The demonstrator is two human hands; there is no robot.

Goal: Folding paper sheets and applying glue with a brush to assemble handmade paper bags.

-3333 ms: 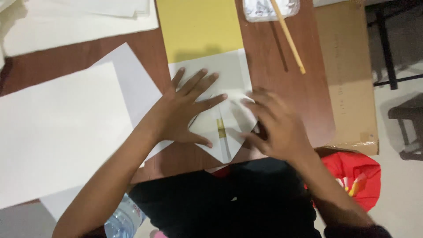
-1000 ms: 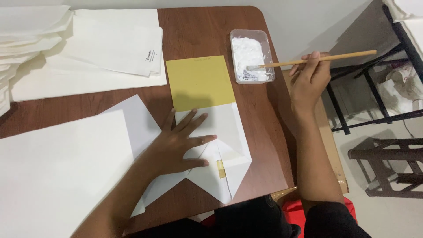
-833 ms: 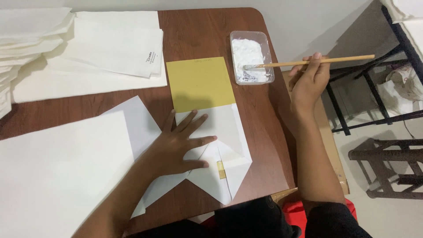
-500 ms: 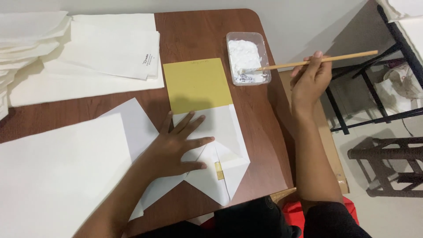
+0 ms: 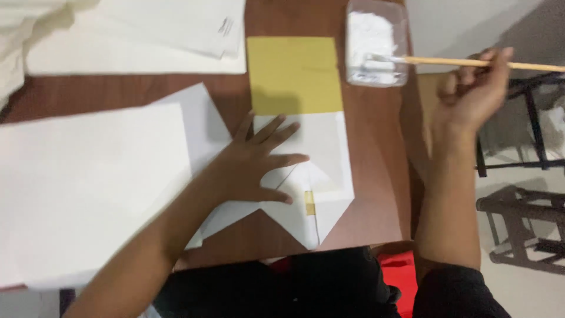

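Clear tub (image 5: 376,44) holds white paste (seemingly); right hand (image 5: 471,91) fingers pinch stick (image 5: 471,61), left hand (image 5: 253,165) fingers spread.

head-worn view, looking steeply down, close over table (image 5: 376,176)

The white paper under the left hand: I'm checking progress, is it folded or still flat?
Folded. The white paper shows diagonal flaps meeting in a point at its near end, pressed flat by the left hand.
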